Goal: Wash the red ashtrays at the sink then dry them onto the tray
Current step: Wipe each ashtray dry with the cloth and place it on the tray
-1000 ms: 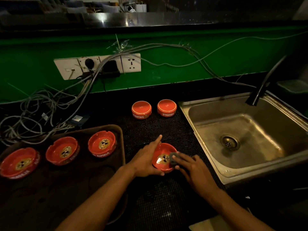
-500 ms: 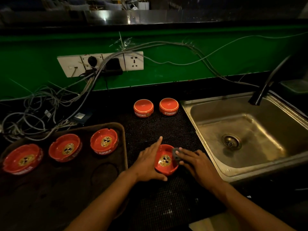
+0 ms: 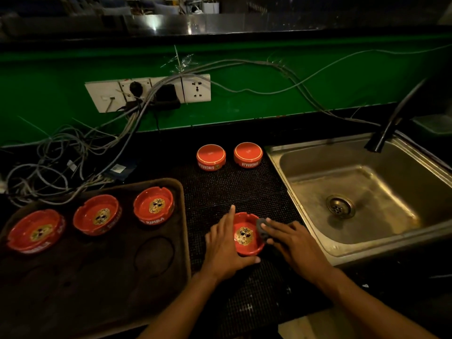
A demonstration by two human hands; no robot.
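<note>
Red ashtray (image 3: pixel 245 237) sits upright on the black dotted mat (image 3: pixel 232 184), lower centre of frame, between tray and sink. Round, glossy, notched rim, gold lion-with-sunglasses emblem inside.

Left hand (image 3: pixel 226 248) wraps its left side: index finger stretched up along the far-left rim, thumb curled under the near edge, so fingers grasp the ashtray. Right hand (image 3: pixel 293 243) comes in from lower right, palm down, fingers extended, fingertips pressing a small dark grey pad (image 3: pixel 263 228) against the ashtray's upper-right rim; whether the thumb pinches the pad I cannot tell. Both forearms enter from the bottom edge, angled inward.

Brown tray (image 3: pixel 97 277) at lower left holds three upright ashtrays in a row: left (image 3: pixel 35 231), middle (image 3: pixel 97 214), right (image 3: pixel 154 205). Two more ashtrays sit upside down at the mat's far edge, centre of frame, just beside each other: (image 3: pixel 210 157) and (image 3: pixel 248 154). Steel sink (image 3: pixel 305 177) at right, drain (image 3: pixel 340 206) in the basin, dark faucet (image 3: pixel 391 126) above its upper-right corner.
</note>
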